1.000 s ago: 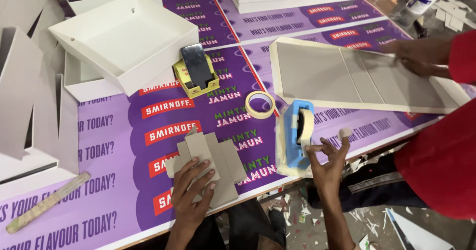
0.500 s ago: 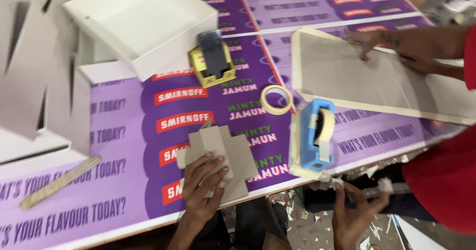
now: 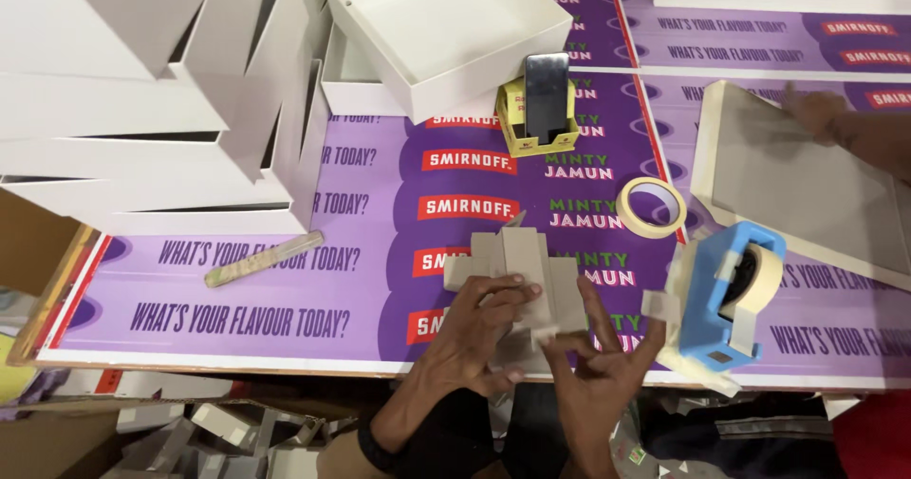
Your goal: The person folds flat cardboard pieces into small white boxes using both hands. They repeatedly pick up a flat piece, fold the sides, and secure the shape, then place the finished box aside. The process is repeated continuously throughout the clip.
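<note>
Since half a second ago the right hand (image 3: 603, 370) has come up from below the table edge and now meets the left hand (image 3: 479, 332) at the stack of grey cardboard pieces (image 3: 527, 270), which it was not touching before; the view has also swung left, bringing more of the stacked white boxes (image 3: 152, 99) into sight. In the head view, the left hand lies palm down on the near part of the cardboard pieces, fingers curled over their lower edge and gripping them. The right hand is spread open, with a small strip of tape (image 3: 655, 305) stuck to a raised fingertip, and its thumb and forefinger pinch at the near right corner of the cardboard. The cardboard pieces lie on the purple printed table cover (image 3: 285, 289), near the front edge. Just to the right stands a blue tape dispenser (image 3: 726, 294), and beyond it lies a loose roll of masking tape (image 3: 652, 206). A wooden stick (image 3: 264, 258) lies to the left. Further back, a phone (image 3: 547, 94) leans in a yellow holder (image 3: 531, 132) beside an open white box tray (image 3: 446, 28). At the right, another person's hand (image 3: 816, 109) rests on a large flat board (image 3: 807, 185).
</note>
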